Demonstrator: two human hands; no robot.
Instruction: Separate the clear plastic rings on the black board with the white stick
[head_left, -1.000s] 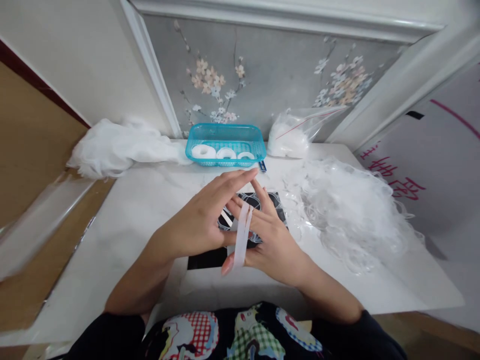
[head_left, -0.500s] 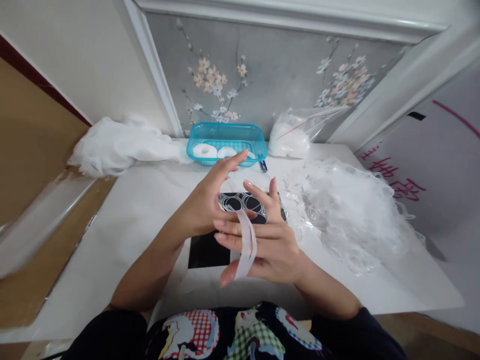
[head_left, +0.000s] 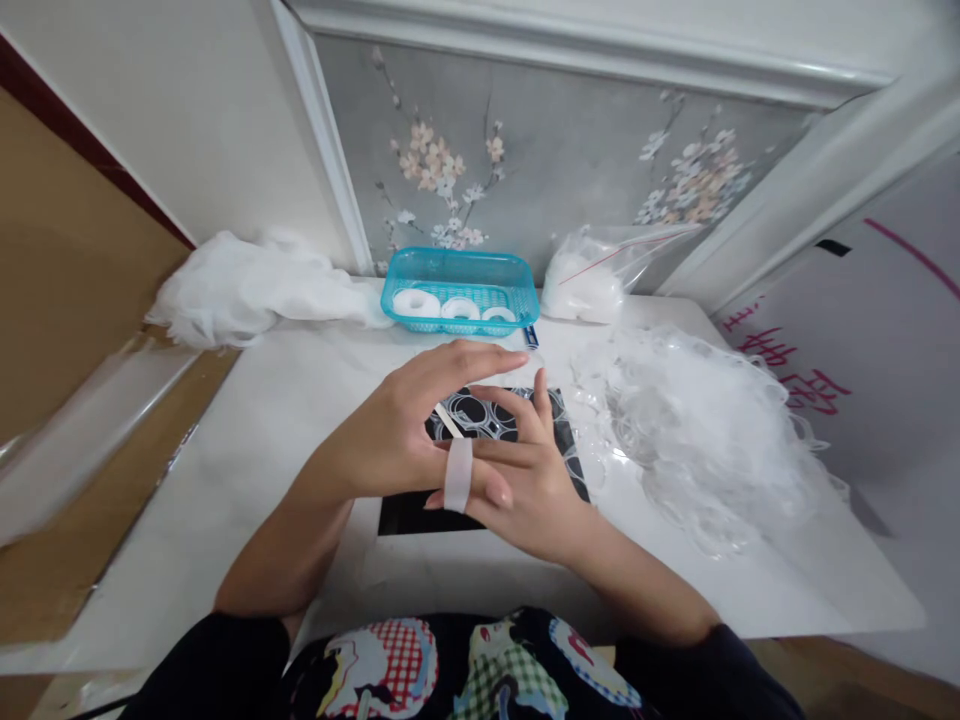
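Note:
A flat, translucent white band is looped around fingers of my right hand, near their tips. My left hand meets it from the left, its thumb passing across the band and lying over the right fingers. The other left fingers stretch to the right above, while the right index and another finger are raised and apart. Part of the band behind the fingers is hidden. Beneath both hands lies a black sheet with a silver circle pattern, and a thin pale strip shows beside the left thumb.
A blue basket with white rolls stands against the wall. Right of it are a clear bag with white contents and a large heap of translucent loops. White gauzy material lies at back left on the white table.
My left hand has come down and right, its thumb now across the band. The band has shifted left toward the right fingertips and looks narrower and gathered. The right fingers have drawn closer together.

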